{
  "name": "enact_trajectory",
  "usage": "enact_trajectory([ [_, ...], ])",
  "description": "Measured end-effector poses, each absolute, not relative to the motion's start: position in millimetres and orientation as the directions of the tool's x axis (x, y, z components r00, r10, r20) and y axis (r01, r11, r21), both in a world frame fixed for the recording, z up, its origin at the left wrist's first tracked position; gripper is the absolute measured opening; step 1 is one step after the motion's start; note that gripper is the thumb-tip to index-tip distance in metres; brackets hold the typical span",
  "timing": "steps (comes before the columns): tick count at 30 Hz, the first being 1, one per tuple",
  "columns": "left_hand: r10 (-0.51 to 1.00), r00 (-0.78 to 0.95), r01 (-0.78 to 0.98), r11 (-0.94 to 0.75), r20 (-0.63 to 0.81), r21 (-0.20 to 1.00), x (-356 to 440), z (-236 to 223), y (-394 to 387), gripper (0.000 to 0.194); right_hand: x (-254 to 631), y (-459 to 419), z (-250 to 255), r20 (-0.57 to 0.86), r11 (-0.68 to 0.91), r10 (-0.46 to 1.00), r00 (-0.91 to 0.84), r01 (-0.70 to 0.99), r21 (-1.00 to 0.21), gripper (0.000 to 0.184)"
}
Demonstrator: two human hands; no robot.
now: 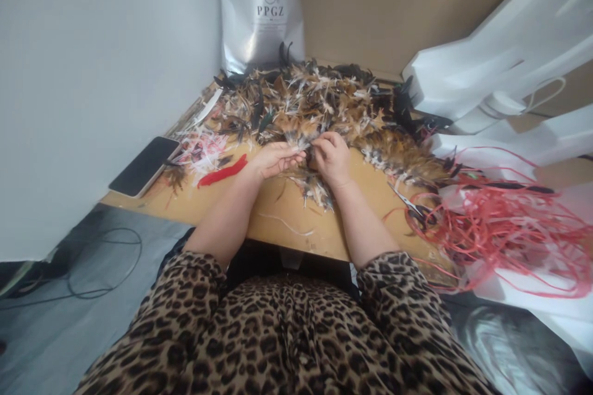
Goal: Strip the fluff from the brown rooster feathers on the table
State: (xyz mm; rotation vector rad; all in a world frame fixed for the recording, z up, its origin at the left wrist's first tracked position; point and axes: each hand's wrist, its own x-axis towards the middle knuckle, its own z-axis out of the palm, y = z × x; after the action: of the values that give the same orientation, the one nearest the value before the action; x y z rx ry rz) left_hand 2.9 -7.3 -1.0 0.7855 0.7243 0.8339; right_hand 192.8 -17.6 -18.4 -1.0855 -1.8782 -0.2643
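Over the front of a large heap of brown, black and white feathers (319, 92), my two hands almost meet. Pinched in my left hand (279, 159) is a small bunch of feathers (299, 136), its pale ends toward the fingertips. The fingers of my right hand (331, 157) are closed at the right side of that bunch; what they grip is too small to make out. Just below the hands lies a small cluster of feathers (315, 191) on the tan table (287, 222). A row of brown feathers (403, 157) spreads to the right.
A phone (145, 166) lies at the table's left edge, near pink and white scraps (204, 149) and a red strip (223, 171). Scissors (414, 207) rest on the right beside a tangle of red ribbon (514, 228). Behind the heap stands a silver bag (262, 12).
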Motion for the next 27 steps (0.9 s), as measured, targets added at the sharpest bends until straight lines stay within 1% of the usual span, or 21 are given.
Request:
enact_trajectory([
  [2,0.878,0.435,-0.416,0.392,-0.199,0.821,2.2,0.1,-5.2,0.011,193.1,-17.6,-17.3,0.815,0.579,0.570,-0.106,0.755,-0.307,0.018],
  [4,0.915,0.379,-0.486,0.326,-0.140,0.811,0.5,1.4,-2.7,0.013,191.6,-19.3,-13.4,0.821,0.568,0.570,0.004,0.721,-0.398,0.019],
  [7,0.949,0.308,-0.542,0.231,-0.065,0.808,-1.6,3.4,-0.7,0.011,183.6,-24.4,-4.0,0.770,0.552,0.625,0.133,0.622,-0.555,0.017],
  [9,0.955,0.293,-0.529,0.197,-0.041,0.826,-1.3,4.4,-1.3,0.008,175.4,-27.8,1.5,0.651,0.500,0.733,0.198,0.492,-0.713,0.021],
  [11,0.954,0.297,-0.490,0.183,-0.034,0.852,0.6,5.1,-3.4,0.010,167.7,-29.7,4.5,0.454,0.382,0.862,0.226,0.298,-0.875,0.026],
  [13,0.948,0.318,-0.445,0.177,-0.031,0.878,3.4,5.4,-6.1,0.014,162.7,-30.1,4.9,0.251,0.236,0.946,0.207,0.094,-0.967,0.032],
  [14,0.942,0.334,-0.423,0.179,-0.031,0.888,4.8,5.5,-7.5,0.017,161.3,-29.9,4.5,0.171,0.173,0.968,0.183,0.005,-0.985,0.034],
  [16,0.930,0.367,-0.389,0.188,-0.036,0.902,7.4,5.6,-9.8,0.020,160.2,-29.7,3.5,0.060,0.077,0.990,0.124,-0.133,-0.988,0.037],
  [19,0.913,0.406,-0.373,0.204,-0.039,0.905,9.4,5.0,-11.5,0.024,160.1,-30.5,3.5,-0.021,-0.009,0.999,0.046,-0.240,-0.971,0.039],
  [23,0.908,0.416,-0.367,0.214,-0.045,0.905,9.3,2.0,-10.0,0.022,159.8,-31.1,5.6,-0.041,-0.022,0.997,0.058,-0.298,-0.954,0.039],
  [27,0.925,0.371,-0.388,0.240,-0.087,0.890,8.8,-3.4,-6.0,0.018,160.4,-30.8,7.7,0.047,0.079,0.991,0.125,-0.267,-0.961,0.035],
])
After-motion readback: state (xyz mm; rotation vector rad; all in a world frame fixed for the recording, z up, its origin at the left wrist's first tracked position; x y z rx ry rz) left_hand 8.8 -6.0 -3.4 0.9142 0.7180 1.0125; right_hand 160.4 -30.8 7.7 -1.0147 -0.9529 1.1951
